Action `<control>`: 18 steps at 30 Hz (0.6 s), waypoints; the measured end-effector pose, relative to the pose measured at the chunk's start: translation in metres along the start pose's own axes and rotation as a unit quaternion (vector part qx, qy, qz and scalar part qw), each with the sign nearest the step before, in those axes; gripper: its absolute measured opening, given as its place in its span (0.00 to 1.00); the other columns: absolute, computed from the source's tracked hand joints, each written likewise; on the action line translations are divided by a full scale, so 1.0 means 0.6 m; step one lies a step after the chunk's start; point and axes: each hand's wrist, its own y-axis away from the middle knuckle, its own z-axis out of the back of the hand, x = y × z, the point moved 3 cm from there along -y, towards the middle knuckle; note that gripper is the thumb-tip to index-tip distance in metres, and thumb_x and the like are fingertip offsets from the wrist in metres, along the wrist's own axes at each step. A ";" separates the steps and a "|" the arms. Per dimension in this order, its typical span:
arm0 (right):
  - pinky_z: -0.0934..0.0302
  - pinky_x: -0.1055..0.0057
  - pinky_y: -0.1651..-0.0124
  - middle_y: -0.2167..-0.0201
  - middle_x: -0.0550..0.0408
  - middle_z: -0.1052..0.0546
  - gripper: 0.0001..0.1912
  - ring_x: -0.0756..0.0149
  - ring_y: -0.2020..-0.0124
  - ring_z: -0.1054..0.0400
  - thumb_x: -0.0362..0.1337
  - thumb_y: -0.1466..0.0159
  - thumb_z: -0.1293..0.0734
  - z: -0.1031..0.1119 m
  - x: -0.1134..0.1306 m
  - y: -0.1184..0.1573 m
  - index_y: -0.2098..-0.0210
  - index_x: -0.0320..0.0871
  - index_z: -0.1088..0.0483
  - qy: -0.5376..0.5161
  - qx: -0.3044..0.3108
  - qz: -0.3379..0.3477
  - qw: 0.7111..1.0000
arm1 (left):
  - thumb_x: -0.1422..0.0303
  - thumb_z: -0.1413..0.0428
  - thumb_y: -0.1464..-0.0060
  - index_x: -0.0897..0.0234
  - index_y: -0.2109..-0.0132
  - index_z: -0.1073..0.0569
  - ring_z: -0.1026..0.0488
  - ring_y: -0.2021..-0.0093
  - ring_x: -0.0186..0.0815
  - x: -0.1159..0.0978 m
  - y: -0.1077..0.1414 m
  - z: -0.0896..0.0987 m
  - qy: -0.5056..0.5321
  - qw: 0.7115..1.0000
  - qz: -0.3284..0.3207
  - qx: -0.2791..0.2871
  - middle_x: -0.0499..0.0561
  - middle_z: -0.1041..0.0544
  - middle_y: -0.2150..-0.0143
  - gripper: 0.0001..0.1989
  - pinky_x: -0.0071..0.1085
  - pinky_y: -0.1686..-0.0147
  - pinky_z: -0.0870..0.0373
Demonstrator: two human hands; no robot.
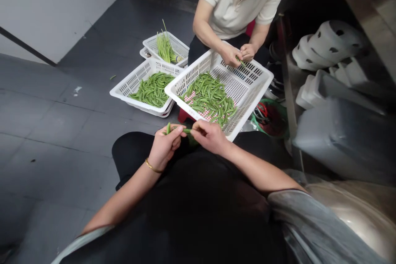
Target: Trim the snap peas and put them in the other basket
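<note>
Between my two hands, above my lap, a green pea pod (187, 131) is pinched at both ends. My left hand (167, 144), with a gold bangle at the wrist, is closed on one end, and another pod (168, 128) sticks up from its fingers. My right hand (210, 135) pinches the other end, close to the near rim of a large white basket (258, 103). Inside that basket lies a loose heap of pea pods (213, 97) on its slotted bottom.
Opposite me a person in a white shirt holds a pod in both hands (236, 55) over the basket's far rim. Left stand a second white basket (120, 93) of pods and another (181, 45) with long green stalks. Grey bins (328, 128) line the right shelf.
</note>
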 end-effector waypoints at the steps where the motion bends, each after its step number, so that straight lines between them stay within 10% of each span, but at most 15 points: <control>1: 0.41 0.76 0.69 0.76 0.57 0.29 0.09 0.73 0.75 0.36 0.37 0.36 0.40 -0.007 0.011 0.008 0.71 0.41 0.33 0.024 0.014 0.039 0.999 | 0.66 0.35 0.58 0.72 0.65 0.24 0.49 0.87 0.18 0.001 0.002 0.005 0.005 1.000 0.008 -0.001 0.49 0.27 0.76 0.14 0.19 0.88 0.55; 8: 0.39 0.75 0.66 0.73 0.54 0.26 0.10 0.71 0.71 0.32 0.36 0.37 0.39 -0.023 0.037 0.021 0.72 0.41 0.30 -0.059 0.194 0.072 0.976 | 0.62 0.35 0.57 0.70 0.74 0.29 0.52 0.87 0.20 0.008 0.026 0.018 -0.035 0.989 0.100 0.107 0.39 0.44 0.87 0.15 0.19 0.87 0.57; 14: 0.38 0.73 0.74 0.78 0.57 0.28 0.12 0.70 0.79 0.33 0.44 0.39 0.35 0.068 0.001 0.008 0.70 0.41 0.32 -0.140 0.013 -0.099 0.985 | 0.60 0.36 0.58 0.70 0.74 0.27 0.52 0.87 0.20 -0.001 0.040 0.032 -0.069 0.968 0.142 0.193 0.40 0.44 0.88 0.16 0.20 0.87 0.60; 18: 0.36 0.67 0.62 0.63 0.48 0.26 0.11 0.64 0.66 0.31 0.42 0.37 0.37 0.072 0.021 0.011 0.59 0.41 0.31 0.054 0.016 0.045 0.997 | 0.59 0.36 0.58 0.70 0.74 0.27 0.54 0.87 0.20 0.002 0.038 0.036 -0.064 0.960 0.161 0.218 0.41 0.44 0.87 0.16 0.21 0.88 0.61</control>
